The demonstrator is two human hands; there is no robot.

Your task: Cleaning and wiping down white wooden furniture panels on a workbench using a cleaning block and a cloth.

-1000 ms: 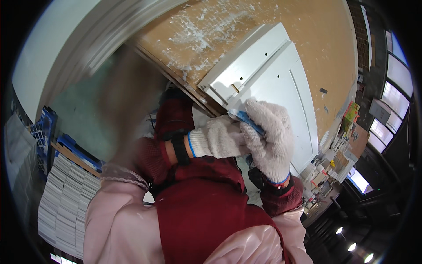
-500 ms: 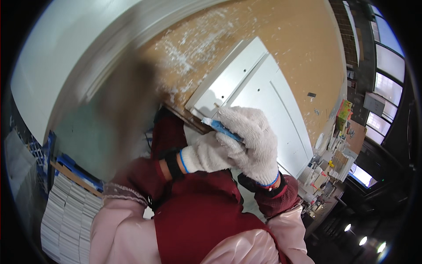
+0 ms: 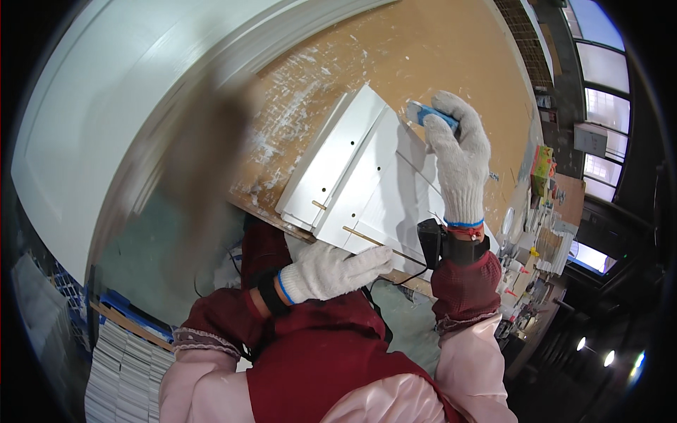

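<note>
White panels (image 3: 367, 183), flat boards with small drilled holes and thin wooden dowels at their near edge, lie stacked at the centre of the frame on a brown workbench (image 3: 423, 49) dusted with white powder. Right hand (image 3: 458, 158), in a white knit glove, reaches to the upper right of the panels with its fingers curled tight around a small blue block (image 3: 423, 113), which sits at the far edge of the top panel. A black band (image 3: 451, 247) wraps that wrist. Left hand (image 3: 331, 271), also gloved, rests at the near edge of the panels in the lower centre, fingers together and stretched flat toward a dowel, gripping nothing. A large white curved board (image 3: 127, 106) fills the upper left. Stacked pale sheets (image 3: 120, 381) sit at the lower left, and cluttered shelves (image 3: 543, 240) stand at the right
</note>
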